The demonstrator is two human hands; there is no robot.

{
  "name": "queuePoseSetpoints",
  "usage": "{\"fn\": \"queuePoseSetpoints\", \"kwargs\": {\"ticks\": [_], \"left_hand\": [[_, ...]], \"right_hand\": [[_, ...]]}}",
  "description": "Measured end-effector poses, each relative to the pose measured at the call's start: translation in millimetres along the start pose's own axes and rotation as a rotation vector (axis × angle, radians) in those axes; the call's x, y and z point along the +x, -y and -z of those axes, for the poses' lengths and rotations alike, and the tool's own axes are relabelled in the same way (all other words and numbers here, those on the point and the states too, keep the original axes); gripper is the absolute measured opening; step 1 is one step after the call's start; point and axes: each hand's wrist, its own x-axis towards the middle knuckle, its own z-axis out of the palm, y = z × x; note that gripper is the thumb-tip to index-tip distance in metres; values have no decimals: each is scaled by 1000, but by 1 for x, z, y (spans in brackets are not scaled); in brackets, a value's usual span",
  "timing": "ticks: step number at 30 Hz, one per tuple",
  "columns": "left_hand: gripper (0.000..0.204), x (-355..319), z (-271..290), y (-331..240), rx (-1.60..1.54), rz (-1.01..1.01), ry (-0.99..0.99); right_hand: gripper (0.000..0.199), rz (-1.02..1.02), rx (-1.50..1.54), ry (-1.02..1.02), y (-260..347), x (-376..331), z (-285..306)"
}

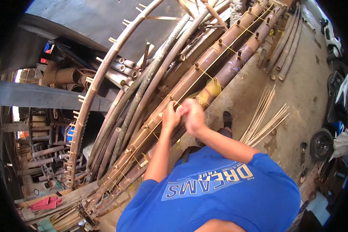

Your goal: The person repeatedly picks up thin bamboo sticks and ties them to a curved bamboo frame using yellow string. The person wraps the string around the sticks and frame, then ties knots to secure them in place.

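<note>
My left hand (170, 117) is closed beside a long brown bamboo pole (209, 56) set with short pegs, its fingertips close to one peg. Just right of it, my right hand (195, 119) is curled, its fingers meeting those of the left. Whatever lies between the fingers is hidden. Thin yellow string (205, 72) runs along and across the pegs, down to where the hands are. A second pegged bamboo pole (241, 62), with purplish marks, lies parallel on the right. Something yellow (210, 91) is wrapped round it, just beyond my right hand.
Thin bamboo sticks (263, 118) lie fanned on the concrete floor at right, with longer poles (292, 48) beyond. A curved bamboo piece with pegs (89, 94) rises at left. Stacked bamboo poles (164, 63) lean between. A wheel (321, 144) stands far right; red cloth (46, 203) lies lower left.
</note>
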Motion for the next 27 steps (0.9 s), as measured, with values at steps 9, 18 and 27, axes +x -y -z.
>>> {"fn": "queuePoseSetpoints", "kwargs": {"ticks": [9, 18, 27], "left_hand": [[39, 10, 8, -26, -171, 38, 6], [32, 8, 7, -34, -44, 80, -173], [27, 125, 32, 1, -197, -57, -568]], "right_hand": [[65, -27, -2076, 676, -12, 151, -34], [44, 292, -1390, 1227, 29, 15, 104], [42, 316, -1413, 1185, 31, 1, 97]]}}
